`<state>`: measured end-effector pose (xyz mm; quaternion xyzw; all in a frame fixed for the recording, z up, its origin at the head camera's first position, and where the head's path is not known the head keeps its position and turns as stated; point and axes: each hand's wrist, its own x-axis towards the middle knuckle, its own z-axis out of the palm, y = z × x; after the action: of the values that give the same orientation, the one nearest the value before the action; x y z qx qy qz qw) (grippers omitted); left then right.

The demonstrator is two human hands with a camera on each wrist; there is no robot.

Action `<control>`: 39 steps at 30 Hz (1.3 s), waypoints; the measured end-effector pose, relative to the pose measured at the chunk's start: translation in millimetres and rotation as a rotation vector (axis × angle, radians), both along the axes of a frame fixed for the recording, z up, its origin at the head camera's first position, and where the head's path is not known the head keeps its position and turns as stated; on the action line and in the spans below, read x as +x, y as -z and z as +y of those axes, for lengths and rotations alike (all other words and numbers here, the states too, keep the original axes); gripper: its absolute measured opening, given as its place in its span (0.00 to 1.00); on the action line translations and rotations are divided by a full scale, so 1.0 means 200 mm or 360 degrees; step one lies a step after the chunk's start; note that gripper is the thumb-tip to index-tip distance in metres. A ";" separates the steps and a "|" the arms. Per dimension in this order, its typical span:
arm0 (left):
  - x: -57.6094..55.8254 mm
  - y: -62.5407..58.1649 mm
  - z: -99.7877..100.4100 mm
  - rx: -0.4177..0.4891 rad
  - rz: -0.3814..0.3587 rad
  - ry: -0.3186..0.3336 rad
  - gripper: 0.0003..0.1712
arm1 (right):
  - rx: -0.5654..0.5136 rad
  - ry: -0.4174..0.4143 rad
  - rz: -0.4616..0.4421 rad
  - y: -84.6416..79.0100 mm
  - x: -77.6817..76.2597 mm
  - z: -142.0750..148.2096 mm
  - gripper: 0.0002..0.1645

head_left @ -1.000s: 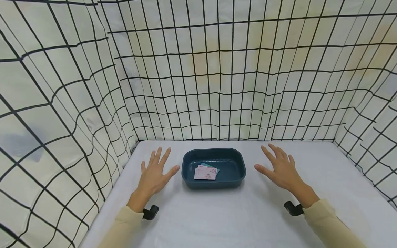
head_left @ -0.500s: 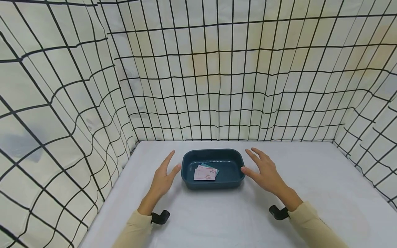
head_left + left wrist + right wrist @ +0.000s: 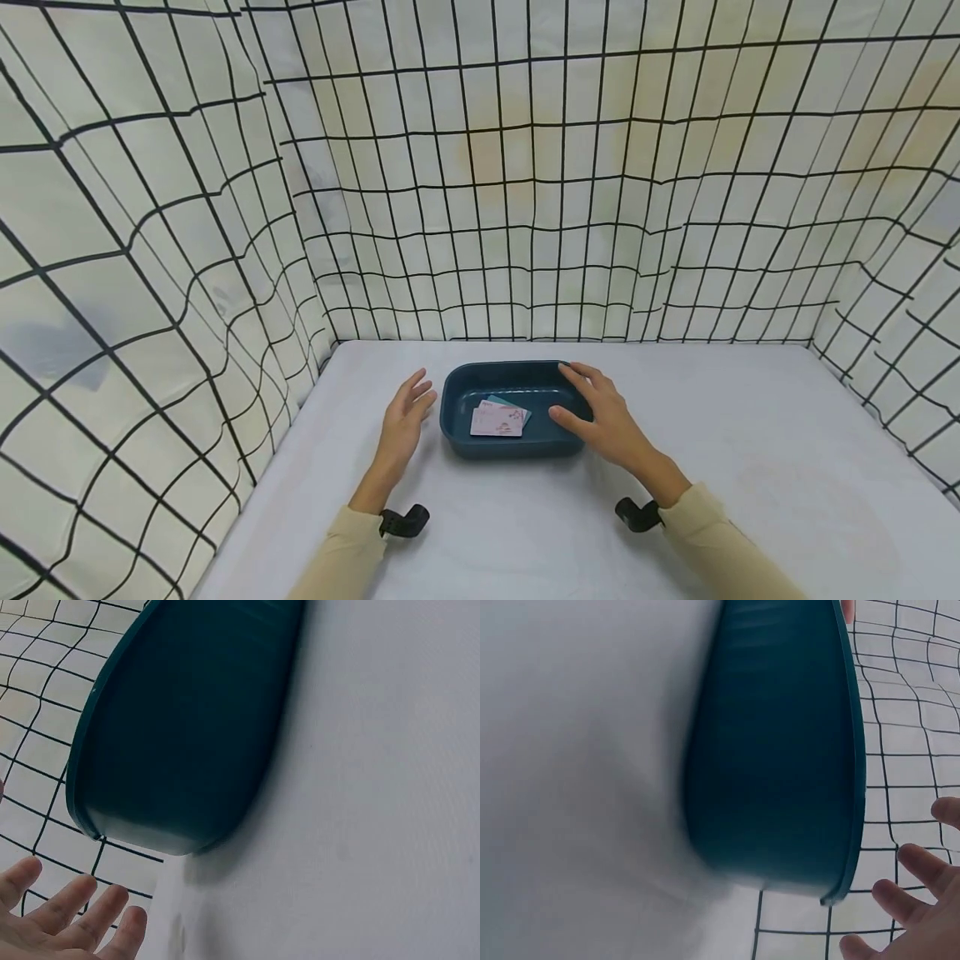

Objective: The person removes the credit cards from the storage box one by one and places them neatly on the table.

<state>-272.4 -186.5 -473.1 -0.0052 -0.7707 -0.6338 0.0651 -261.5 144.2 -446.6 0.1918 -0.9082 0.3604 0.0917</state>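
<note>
A dark teal rectangular tray point(image 3: 517, 451) stands on the white-covered table in the head view. Inside it, toward the left, lie a pinkish-white printed card point(image 3: 496, 422) and a light teal card point(image 3: 528, 413) partly hidden beneath it. My left hand point(image 3: 403, 423) is just left of the tray, fingers slightly bent and apart from it. My right hand point(image 3: 609, 421) is over the tray's right end, hiding part of that rim, with thumb and fingers spread. Both wrist views show the outer side of the tray, with spread fingers beside it. Neither hand holds anything.
Black netting point(image 3: 480, 208) over pale cloth rises behind the table and along both sides. The white tablecloth point(image 3: 510, 525) extends in front of the tray and to its right. A black wrist-worn device point(image 3: 405, 522) sits at each sleeve cuff.
Both hands have moved inward toward the tray. My right hand has come leftward over its right end; the left has shifted right and its fingers have bent slightly. Tray and cards stay put.
</note>
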 end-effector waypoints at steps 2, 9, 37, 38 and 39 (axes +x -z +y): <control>-0.01 0.01 0.01 0.0064 0.0001 0.0011 0.31 | -0.0026 -0.0034 0.0002 0.01 -0.01 -0.02 0.47; -0.04 0.05 0.03 0.0203 -0.0072 0.0050 0.30 | -0.0105 -0.0124 -0.0040 0.03 -0.06 -0.10 0.46; -0.06 0.14 0.02 0.0329 -0.0210 0.0301 0.33 | -0.0048 -0.0403 -0.0264 0.06 -0.26 -0.31 0.46; -0.06 0.14 0.02 0.0333 -0.0211 0.0309 0.33 | -0.0046 -0.0414 -0.0282 0.07 -0.27 -0.31 0.46; -0.06 0.13 0.02 0.0333 -0.0214 0.0318 0.33 | -0.0041 -0.0426 -0.0294 0.07 -0.27 -0.32 0.46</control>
<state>-284.1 -183.4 -500.0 -0.0326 -0.6988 -0.7128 -0.0497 -316.3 80.8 -460.4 0.2760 -0.8744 0.3972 -0.0387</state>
